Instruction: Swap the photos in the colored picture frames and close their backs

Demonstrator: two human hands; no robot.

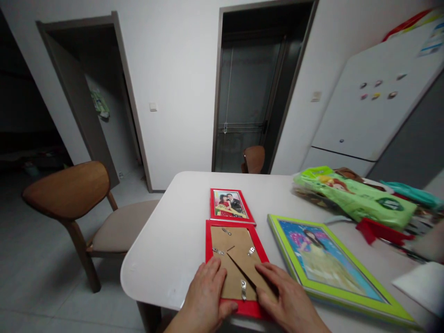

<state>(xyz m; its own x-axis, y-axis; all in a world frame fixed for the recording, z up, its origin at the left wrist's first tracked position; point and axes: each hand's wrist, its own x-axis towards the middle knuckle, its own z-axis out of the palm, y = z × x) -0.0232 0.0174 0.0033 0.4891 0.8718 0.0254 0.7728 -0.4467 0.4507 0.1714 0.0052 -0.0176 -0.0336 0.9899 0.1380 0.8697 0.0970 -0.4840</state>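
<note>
A red picture frame (209,245) lies face down at the table's front edge. Its brown backing board (222,240) shows several metal clips and a slanted fold-out stand (256,273). My left hand (208,291) grips the frame's lower left side, fingers over the edge and thumb near the bottom border. On the lower right side, my right hand (291,298) holds the frame, with fingers and thumb around the stand; the exact contact under the palm is hidden. Just beyond lies a smaller red-framed photo (229,205), face up. To the right is a larger green-framed picture (322,259).
On the table's (156,249) right side are a green wipes package (367,194), a red piece (381,232) and a white tissue (421,284). A wooden chair (69,189) stands at the left, another chair (254,158) behind the table. A white fridge (364,120) is back right.
</note>
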